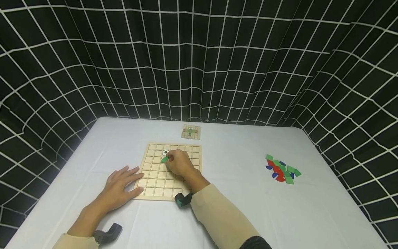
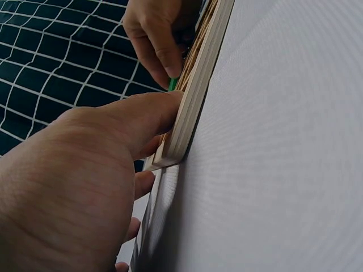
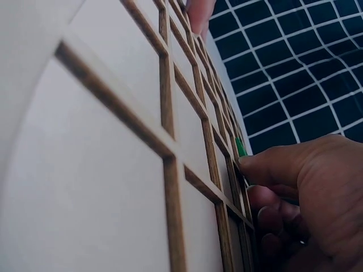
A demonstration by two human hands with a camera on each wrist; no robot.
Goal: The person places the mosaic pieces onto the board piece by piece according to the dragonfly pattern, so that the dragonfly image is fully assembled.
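Observation:
A wooden grid board (image 1: 154,183) lies on the white table. My right hand (image 1: 179,162) is over its upper middle, thumb and fingers curled at a small green piece (image 1: 164,160). In the right wrist view, the thumb tip is right at the green piece (image 3: 240,147), low against the grid. Just above it on the board sits a white piece with a dark dot (image 1: 165,152), partly covered by the fingers. With fingers spread, my left hand (image 1: 116,188) rests at the board's left edge. The left wrist view shows its thumb on the board's rim (image 2: 195,90).
Behind the board lies a small patterned card (image 1: 191,132) with a gridded picture. To the right is a loose pile of flat green, blue and red pieces (image 1: 280,177). A black curtain with white grid lines (image 1: 192,62) stands behind and around the table (image 1: 236,207).

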